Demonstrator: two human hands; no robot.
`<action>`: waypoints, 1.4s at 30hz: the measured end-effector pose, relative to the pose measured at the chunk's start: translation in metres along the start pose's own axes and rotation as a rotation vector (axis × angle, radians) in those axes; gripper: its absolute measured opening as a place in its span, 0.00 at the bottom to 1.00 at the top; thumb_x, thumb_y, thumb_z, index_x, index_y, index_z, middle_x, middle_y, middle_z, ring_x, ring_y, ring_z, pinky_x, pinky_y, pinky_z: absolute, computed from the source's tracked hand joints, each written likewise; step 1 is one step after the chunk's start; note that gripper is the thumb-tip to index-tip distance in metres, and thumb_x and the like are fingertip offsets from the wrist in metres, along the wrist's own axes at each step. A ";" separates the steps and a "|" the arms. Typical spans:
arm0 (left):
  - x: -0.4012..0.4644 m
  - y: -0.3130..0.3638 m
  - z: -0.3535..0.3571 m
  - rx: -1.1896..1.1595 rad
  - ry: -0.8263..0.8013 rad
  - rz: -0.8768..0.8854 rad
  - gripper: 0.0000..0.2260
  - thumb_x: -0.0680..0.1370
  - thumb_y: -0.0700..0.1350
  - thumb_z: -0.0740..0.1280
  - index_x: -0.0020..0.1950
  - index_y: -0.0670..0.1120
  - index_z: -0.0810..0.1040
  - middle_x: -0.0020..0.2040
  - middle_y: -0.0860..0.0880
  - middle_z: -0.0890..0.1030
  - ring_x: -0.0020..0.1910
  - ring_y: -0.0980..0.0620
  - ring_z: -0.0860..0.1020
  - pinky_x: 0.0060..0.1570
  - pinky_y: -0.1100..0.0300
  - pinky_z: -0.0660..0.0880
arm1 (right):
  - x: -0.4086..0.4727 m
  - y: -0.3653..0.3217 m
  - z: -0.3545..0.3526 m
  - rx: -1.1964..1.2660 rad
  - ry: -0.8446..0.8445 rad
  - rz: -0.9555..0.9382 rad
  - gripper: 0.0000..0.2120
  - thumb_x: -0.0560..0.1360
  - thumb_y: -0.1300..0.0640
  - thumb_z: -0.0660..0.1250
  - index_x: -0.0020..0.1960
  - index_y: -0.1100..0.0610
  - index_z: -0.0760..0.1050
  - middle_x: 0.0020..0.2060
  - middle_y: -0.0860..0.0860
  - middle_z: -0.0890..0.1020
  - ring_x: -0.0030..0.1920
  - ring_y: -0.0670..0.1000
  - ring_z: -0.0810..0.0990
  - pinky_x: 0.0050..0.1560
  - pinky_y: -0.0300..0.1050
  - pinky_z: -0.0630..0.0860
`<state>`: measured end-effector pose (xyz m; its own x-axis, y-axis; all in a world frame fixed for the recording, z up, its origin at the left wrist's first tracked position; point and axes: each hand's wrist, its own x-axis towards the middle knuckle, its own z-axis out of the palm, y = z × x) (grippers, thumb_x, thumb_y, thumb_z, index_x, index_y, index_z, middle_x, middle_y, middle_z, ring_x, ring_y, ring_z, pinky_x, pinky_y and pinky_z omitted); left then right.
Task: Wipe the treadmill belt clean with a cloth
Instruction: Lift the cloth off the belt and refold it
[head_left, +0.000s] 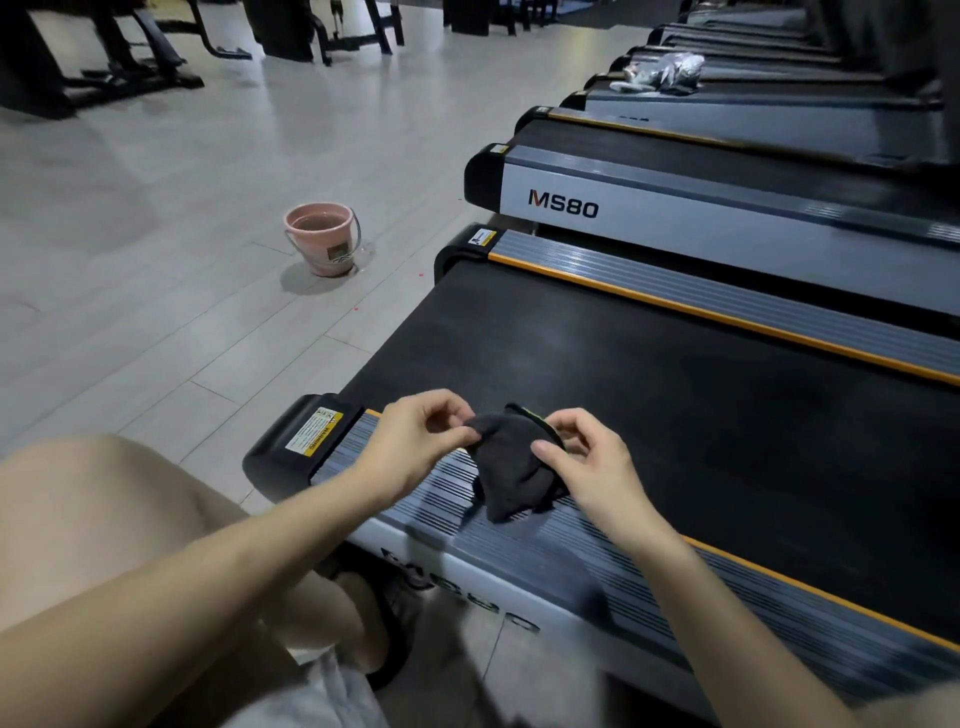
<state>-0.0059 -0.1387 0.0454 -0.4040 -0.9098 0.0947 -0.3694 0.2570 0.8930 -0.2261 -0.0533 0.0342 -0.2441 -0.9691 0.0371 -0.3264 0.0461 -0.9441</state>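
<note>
Dark cloth (511, 465) pinched between both hands, above the treadmill's near rail (519, 535).

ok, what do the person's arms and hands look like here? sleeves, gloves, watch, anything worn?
Both arms are bare from the frame edge to the wrist: no sleeves in view. The left hand and right hand wear no gloves, and no watch, rings or bands show on the visible sides. No markings or cables anywhere. Fingernails look short and unpainted.

Premises: a gym. A row of treadmills (727, 218), one marked MS80, stands side by side on a pale tiled floor (156, 208); dark exercise machine frames (130, 47) occupy the far side.
</note>
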 end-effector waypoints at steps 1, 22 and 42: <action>-0.008 -0.002 0.007 0.010 -0.005 0.033 0.08 0.73 0.39 0.77 0.42 0.51 0.81 0.39 0.51 0.81 0.39 0.57 0.79 0.46 0.57 0.79 | -0.003 0.004 -0.003 -0.023 -0.010 0.011 0.07 0.74 0.57 0.74 0.49 0.48 0.79 0.41 0.50 0.84 0.44 0.54 0.84 0.49 0.58 0.82; -0.014 -0.022 0.036 0.082 -0.310 -0.037 0.05 0.75 0.47 0.76 0.48 0.50 0.82 0.48 0.54 0.83 0.51 0.56 0.81 0.56 0.56 0.75 | -0.005 -0.002 -0.025 -0.293 0.049 -0.415 0.06 0.75 0.63 0.72 0.50 0.54 0.82 0.47 0.45 0.84 0.50 0.46 0.81 0.53 0.46 0.77; 0.028 0.030 -0.017 0.232 -0.134 0.261 0.03 0.82 0.48 0.67 0.53 0.52 0.80 0.49 0.56 0.82 0.51 0.56 0.80 0.53 0.52 0.77 | 0.002 0.001 -0.031 0.066 0.002 0.015 0.09 0.80 0.63 0.66 0.53 0.51 0.79 0.50 0.48 0.85 0.55 0.47 0.83 0.56 0.40 0.77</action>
<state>-0.0142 -0.1618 0.0819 -0.6096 -0.7574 0.2341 -0.4131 0.5555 0.7216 -0.2556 -0.0478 0.0433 -0.2500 -0.9680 0.0231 -0.2619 0.0446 -0.9641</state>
